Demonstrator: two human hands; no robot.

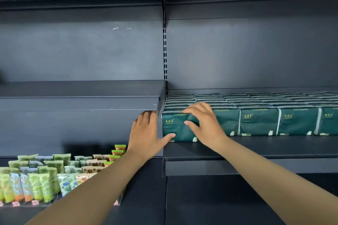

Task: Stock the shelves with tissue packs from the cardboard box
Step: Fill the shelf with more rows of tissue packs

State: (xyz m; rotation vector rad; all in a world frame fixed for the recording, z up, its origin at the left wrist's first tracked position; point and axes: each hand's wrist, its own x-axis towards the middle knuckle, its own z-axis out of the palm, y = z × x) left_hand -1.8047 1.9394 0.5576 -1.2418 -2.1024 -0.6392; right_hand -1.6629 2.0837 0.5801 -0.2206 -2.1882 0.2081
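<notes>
A dark green tissue pack (176, 129) stands at the left end of the right-hand shelf (274, 144), at the front of a row of like green packs (296, 121) with more rows behind. My left hand (146, 133) lies against the pack's left side, thumb under its lower front corner, fingers reaching up beside the shelf divider. My right hand (204, 124) grips the pack's front and top, fingers curled over the upper edge and thumb pressed on the face. The cardboard box is out of view.
The left-hand upper shelf (78, 103) is bare and sits higher than the right one. Below it, several small green, blue and brown snack packets (45, 175) fill a lower shelf. A slotted upright (165, 54) divides the two bays.
</notes>
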